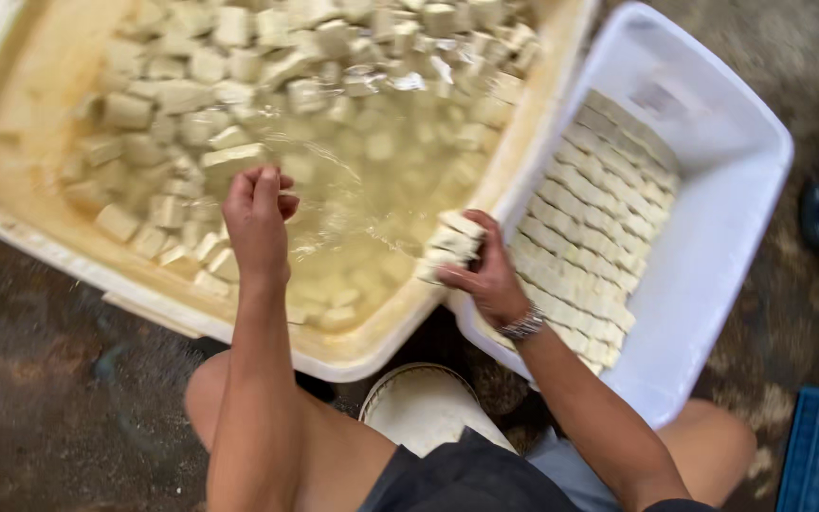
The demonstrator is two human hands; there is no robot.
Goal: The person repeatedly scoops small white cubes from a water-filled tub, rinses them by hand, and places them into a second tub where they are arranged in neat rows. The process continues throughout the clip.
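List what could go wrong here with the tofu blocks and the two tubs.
1. The right hand holds a stack of wet tofu blocks over the rim between the two tubs; a block could slip off and fall to the dirty floor.
2. The blocks look soft, so squeezing the stack may break them.
3. The left hand dips into the cloudy liquid of the yellowish tub; splashing could spill liquid over the rim, and setting the stack down roughly could disturb the neat rows in the white tub.
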